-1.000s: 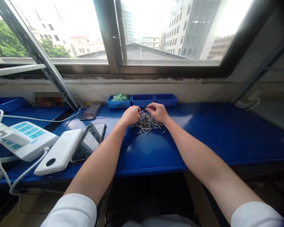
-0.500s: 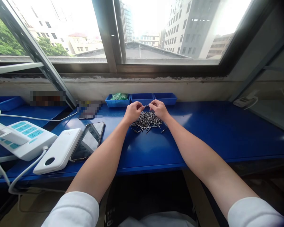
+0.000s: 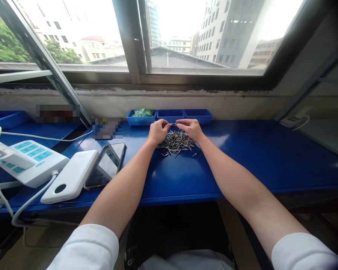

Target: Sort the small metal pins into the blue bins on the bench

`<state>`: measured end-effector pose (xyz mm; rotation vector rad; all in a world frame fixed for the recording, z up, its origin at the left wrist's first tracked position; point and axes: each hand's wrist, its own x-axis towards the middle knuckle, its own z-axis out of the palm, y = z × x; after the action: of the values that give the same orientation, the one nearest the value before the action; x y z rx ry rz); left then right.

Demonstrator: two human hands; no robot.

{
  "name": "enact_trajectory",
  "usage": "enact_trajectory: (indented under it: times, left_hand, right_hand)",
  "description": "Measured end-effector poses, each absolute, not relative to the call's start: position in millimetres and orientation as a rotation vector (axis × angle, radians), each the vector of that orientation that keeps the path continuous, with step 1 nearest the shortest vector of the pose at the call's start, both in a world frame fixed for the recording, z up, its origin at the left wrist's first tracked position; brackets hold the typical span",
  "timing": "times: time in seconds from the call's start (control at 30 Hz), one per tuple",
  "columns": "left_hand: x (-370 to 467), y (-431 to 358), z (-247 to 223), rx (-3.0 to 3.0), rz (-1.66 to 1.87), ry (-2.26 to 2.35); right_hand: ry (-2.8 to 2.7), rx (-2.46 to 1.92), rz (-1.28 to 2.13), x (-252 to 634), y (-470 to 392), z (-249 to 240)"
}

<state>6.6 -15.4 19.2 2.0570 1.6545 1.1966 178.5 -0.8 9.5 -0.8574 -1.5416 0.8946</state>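
A heap of small metal rivets [image 3: 176, 142] lies on the blue table [image 3: 180, 180]. Above its far side, my left hand [image 3: 158, 131] pinches one end of a thin metal rivet [image 3: 173, 124]. My right hand [image 3: 190, 129] has its fingertips closed on the other end of the same piece. Both hands are close together, just in front of three blue bins. Green plastic packets [image 3: 143, 113] fill the left bin [image 3: 141, 120]. A single loose rivet [image 3: 196, 153] lies right of the heap.
The middle bin [image 3: 171, 114] and right bin [image 3: 198, 116] stand against the wall. On the left are a phone [image 3: 105, 166], a white power bank [image 3: 70, 176], a power strip [image 3: 33, 161] and white cables. Another blue tray [image 3: 8, 119] sits at the far left.
The fingers of my right hand have straightened somewhat and shifted slightly along the piece. My left hand has barely moved. The whole view has shifted a little.
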Motion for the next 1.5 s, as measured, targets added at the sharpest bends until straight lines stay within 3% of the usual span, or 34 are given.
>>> enact_trajectory:
  times: [0.37,0.73,1.1,1.5]
  left_hand:
    - [4.3,-14.2,20.2,2.04,1.181,1.687]
    - [-29.9,6.3,10.8,1.859,1.064,2.018]
    - [-29.7,7.0,2.8,1.957,0.884,2.023]
    - [-11.7,-5.4,1.8,2.332,0.486,1.608]
  right_hand:
    - [-1.526,-0.867,0.963,182.2,2.2,13.8]
    - [-1.621,-1.661,0.119,220.0,38.0,-7.9]
    - [-1.69,-1.726,0.12,222.9,43.4,-16.6]
    - [-1.811,-1.503,0.148,191.9,21.1,-6.1]
